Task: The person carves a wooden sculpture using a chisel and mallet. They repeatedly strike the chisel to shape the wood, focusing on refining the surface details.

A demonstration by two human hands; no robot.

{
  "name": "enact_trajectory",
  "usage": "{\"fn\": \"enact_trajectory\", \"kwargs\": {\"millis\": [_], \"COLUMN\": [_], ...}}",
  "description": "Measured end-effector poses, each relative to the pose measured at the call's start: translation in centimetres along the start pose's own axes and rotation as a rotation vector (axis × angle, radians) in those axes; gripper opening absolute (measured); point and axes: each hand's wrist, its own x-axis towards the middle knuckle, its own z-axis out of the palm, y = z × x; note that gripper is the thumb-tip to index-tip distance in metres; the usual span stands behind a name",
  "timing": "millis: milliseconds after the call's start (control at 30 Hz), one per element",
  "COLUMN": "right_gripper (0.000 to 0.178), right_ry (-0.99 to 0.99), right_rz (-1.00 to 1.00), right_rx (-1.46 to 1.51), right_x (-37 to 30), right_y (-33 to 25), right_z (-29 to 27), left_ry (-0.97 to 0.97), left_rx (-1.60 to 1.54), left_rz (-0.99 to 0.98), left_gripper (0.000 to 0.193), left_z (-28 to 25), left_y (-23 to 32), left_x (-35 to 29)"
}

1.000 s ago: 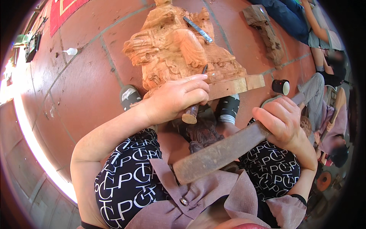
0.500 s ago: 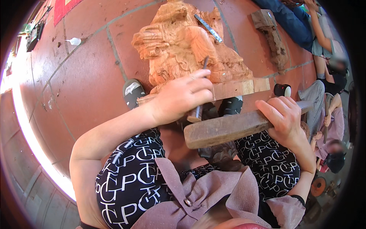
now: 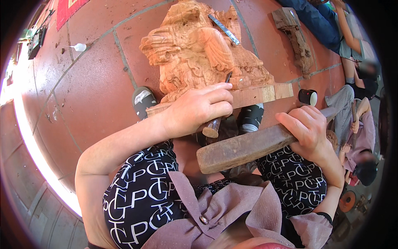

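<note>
A carved wooden figure (image 3: 207,54) lies on the tiles ahead of me, its flat base edge toward my body. My left hand (image 3: 199,108) is closed around a wood chisel (image 3: 212,128). The chisel's dark tip points away from me at the carving, just above the base, and its butt sticks out toward me. My right hand (image 3: 304,128) grips a long wooden mallet (image 3: 244,150) by its narrow end. The mallet's thick end hangs just nearer to me than the chisel's butt, apart from it. Another blade with a pale blue-white handle (image 3: 224,29) rests on top of the carving.
A rough wood piece (image 3: 295,41) lies on the floor to the right. Other people (image 3: 350,37) sit along the right side. My shod feet (image 3: 144,101) flank the carving's base. A small white bottle (image 3: 78,47) and a red mat (image 3: 68,12) are at the far left.
The mallet's thick end has dropped toward me, away from the chisel's butt. The chisel's tip has shifted slightly right and nearer to me. The carving has moved slightly left.
</note>
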Motion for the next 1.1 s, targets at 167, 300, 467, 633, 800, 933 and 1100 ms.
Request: {"fn": "enact_trajectory", "kwargs": {"millis": [167, 300, 467, 633, 800, 933, 1100], "right_gripper": [0.041, 0.038, 0.037, 0.039, 0.044, 0.050, 0.056], "right_ry": [0.046, 0.070, -0.038, -0.041, -0.073, -0.080, 0.112], "right_rz": [-0.034, -0.082, 0.008, 0.024, 0.024, 0.028, 0.214], "right_rx": [0.032, 0.044, -0.122, -0.109, -0.061, 0.042, 0.247], "right_x": [0.0, 0.0, 0.2, 0.7, 0.8, 0.5, -0.1], "right_y": [-0.1, 0.0, -0.1, -0.4, -0.3, -0.3, 0.8], "right_z": [-0.1, 0.1, 0.1, 0.0, -0.1, 0.2, 1.0], "left_ry": [-0.011, -0.016, -0.046, -0.057, 0.007, 0.305, 0.696], "left_rx": [0.001, 0.031, 0.028, 0.026, 0.100, -0.034, -0.747], "left_rz": [-0.013, -0.016, -0.010, 0.025, -0.047, -0.223, -0.577], "left_gripper": [0.021, 0.020, 0.020, 0.016, 0.015, 0.023, 0.037], "left_z": [-0.1, 0.2, 0.1, -0.4, -1.5, -4.1, -6.1], "left_y": [-0.1, -0.1, -0.6, -1.2, -0.1, -0.3, -2.6], "left_x": [0.3, 0.6, 0.3, 0.1, -1.1, -0.9, -0.3]}}
